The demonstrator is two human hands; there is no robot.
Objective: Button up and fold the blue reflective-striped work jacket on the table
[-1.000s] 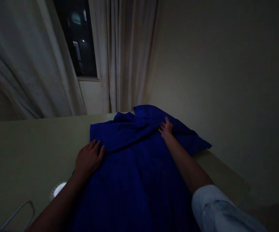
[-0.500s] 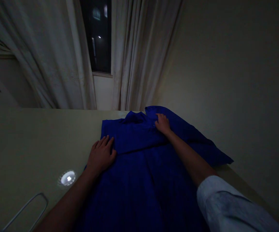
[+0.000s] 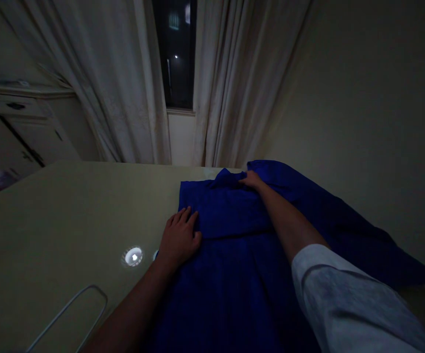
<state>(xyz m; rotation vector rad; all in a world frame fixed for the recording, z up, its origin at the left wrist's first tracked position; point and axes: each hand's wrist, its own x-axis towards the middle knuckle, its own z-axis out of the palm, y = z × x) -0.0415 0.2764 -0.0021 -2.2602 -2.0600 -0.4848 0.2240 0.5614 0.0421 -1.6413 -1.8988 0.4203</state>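
Observation:
A dark blue long-sleeved shirt (image 3: 230, 274) lies spread on the table, its collar (image 3: 227, 177) toward the far edge. My left hand (image 3: 181, 238) rests flat on the shirt's left edge, fingers a little apart. At the collar, my right hand (image 3: 252, 180) has its fingers closed on the cloth; the fingertips are partly hidden. One sleeve (image 3: 345, 225) stretches out to the right, passing under or behind my right forearm.
A pale, glossy table (image 3: 87, 211) carries bright round light reflections. A thin bent wire loop (image 3: 94, 289), like a hanger's end, lies at lower left. Beyond are curtains (image 3: 124, 88), a dark window gap (image 3: 177, 59) and a cabinet (image 3: 32, 122). A wall (image 3: 374, 108) borders the right.
The view has turned left. My right hand has moved inward to the collar and closed on the cloth. The sleeve on the right reaches further out. My left hand stays flat.

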